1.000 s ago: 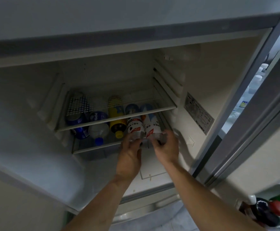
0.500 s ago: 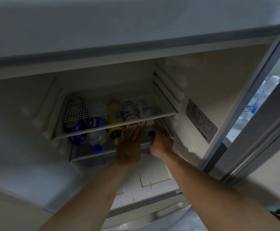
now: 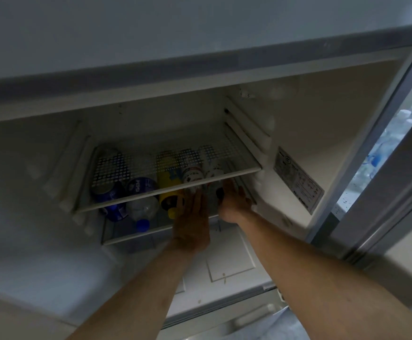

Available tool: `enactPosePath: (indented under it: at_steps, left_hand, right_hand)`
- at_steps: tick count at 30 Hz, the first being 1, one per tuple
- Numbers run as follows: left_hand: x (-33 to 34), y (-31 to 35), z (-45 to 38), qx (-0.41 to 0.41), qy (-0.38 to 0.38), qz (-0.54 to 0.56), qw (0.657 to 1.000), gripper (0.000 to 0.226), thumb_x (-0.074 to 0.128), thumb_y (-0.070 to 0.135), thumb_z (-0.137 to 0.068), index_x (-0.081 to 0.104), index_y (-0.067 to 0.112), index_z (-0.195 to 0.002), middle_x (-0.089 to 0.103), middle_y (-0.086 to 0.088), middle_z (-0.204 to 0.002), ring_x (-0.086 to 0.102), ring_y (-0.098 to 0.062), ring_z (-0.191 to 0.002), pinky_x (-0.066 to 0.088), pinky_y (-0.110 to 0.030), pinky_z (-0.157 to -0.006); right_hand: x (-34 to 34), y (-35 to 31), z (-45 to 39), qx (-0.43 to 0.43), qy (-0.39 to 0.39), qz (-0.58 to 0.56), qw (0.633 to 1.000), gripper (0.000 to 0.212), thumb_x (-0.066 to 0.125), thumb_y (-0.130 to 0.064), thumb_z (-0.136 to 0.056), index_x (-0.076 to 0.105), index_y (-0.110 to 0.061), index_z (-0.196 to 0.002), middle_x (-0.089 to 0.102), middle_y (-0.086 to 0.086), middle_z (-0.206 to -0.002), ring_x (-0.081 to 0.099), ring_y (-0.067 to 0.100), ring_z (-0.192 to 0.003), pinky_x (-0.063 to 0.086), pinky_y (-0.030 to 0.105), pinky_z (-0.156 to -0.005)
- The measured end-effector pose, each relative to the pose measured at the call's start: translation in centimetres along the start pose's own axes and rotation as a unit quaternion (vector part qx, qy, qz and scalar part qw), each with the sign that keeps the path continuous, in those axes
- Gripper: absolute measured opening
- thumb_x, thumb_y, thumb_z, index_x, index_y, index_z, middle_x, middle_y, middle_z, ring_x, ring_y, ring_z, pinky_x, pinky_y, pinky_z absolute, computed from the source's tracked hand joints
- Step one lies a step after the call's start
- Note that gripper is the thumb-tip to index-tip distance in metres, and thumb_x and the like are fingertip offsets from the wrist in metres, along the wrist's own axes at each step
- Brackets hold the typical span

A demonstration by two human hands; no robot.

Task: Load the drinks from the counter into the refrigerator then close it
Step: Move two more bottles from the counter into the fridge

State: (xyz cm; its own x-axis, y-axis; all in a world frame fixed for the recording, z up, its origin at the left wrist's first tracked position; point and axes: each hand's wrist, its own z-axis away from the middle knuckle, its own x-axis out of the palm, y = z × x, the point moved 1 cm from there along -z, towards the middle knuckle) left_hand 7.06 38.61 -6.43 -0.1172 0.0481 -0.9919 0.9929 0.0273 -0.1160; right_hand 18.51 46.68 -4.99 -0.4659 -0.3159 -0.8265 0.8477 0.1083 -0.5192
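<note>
The refrigerator (image 3: 322, 123) stands open. On its lower glass shelf (image 3: 131, 236), under a perforated white shelf (image 3: 126, 199), drinks lie on their sides. From left to right they are blue cans (image 3: 141, 188), a clear bottle with a blue cap (image 3: 142, 211), a yellow bottle (image 3: 169, 196) and two white-labelled bottles (image 3: 193, 174). My left hand (image 3: 192, 217) presses flat, fingers straight, against the end of the left white-labelled bottle. My right hand (image 3: 234, 204) touches the dark-capped end of the right one (image 3: 215, 169) with its fingers extended.
The refrigerator door (image 3: 396, 204) stands open at the right. Through the gap beside it, more bottles (image 3: 396, 133) show on a counter. A white cover panel (image 3: 229, 258) lies on the compartment floor below my hands. The upper compartment's closed front (image 3: 175, 33) overhangs above.
Both hands let go of the two white-labelled bottles they were gripping and, with fingers straightened, pushed them deeper under the perforated shelf. My view moved closer and tilted up.
</note>
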Motion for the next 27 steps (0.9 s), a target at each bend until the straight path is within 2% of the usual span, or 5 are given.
enactPosePath:
  at_steps: [5,11,16,21,27]
  left_hand:
    - [-0.5,-1.0,-1.4,0.025,-0.037,-0.014,0.999,0.092,0.053,0.033,-0.091,-0.007,0.005,-0.156,-0.007,-0.016,-0.165,-0.005,-0.037,-0.151,-0.01,-0.054,-0.121]
    - [-0.2,-1.1,-0.8,0.036,0.001,0.033,0.999,0.09,0.052,0.032,-0.091,-0.005,0.006,-0.156,-0.006,-0.014,-0.165,-0.007,-0.033,-0.152,-0.015,-0.049,-0.118]
    - [0.3,-1.8,2.0,0.057,0.037,0.104,0.992,0.085,0.053,0.028,-0.093,0.001,0.011,-0.158,-0.003,-0.009,-0.166,-0.003,-0.027,-0.153,-0.011,-0.043,-0.119]
    - [0.0,-1.6,5.2,0.127,0.159,0.243,0.948,0.049,0.059,0.004,-0.086,0.059,0.013,-0.134,0.057,-0.008,-0.134,0.054,-0.03,-0.121,0.047,-0.045,-0.097]
    - [2.5,-0.4,9.5,0.081,0.235,0.298,0.922,0.02,0.067,-0.004,-0.081,0.07,0.003,-0.099,0.068,-0.012,-0.098,0.064,-0.03,-0.087,0.054,-0.042,-0.073]
  right_hand:
    - [0.8,0.4,1.2,-0.065,0.124,-0.009,0.99,0.061,0.051,-0.022,-0.097,0.028,-0.023,-0.154,0.043,0.011,-0.151,0.038,0.034,-0.14,0.036,0.041,-0.11]
    - [1.4,0.2,0.1,-0.042,0.025,0.046,0.998,0.077,0.049,-0.024,-0.098,0.0,-0.031,-0.158,-0.001,-0.004,-0.167,0.0,0.029,-0.153,0.011,0.05,-0.123]
    - [2.3,-0.2,1.2,-0.041,0.082,0.023,0.995,0.077,0.056,-0.025,-0.093,0.014,-0.027,-0.158,0.015,0.0,-0.165,0.015,0.032,-0.151,0.022,0.051,-0.12]
    - [4.0,-0.7,4.7,-0.098,0.225,-0.064,0.967,0.059,0.059,-0.015,-0.086,0.048,-0.014,-0.144,0.053,0.013,-0.141,0.051,0.035,-0.127,0.048,0.042,-0.098]
    - [6.0,1.4,9.5,-0.1,0.202,-0.153,0.962,0.029,0.055,-0.015,-0.095,0.06,-0.014,-0.124,0.064,0.011,-0.119,0.062,0.027,-0.104,0.055,0.037,-0.084]
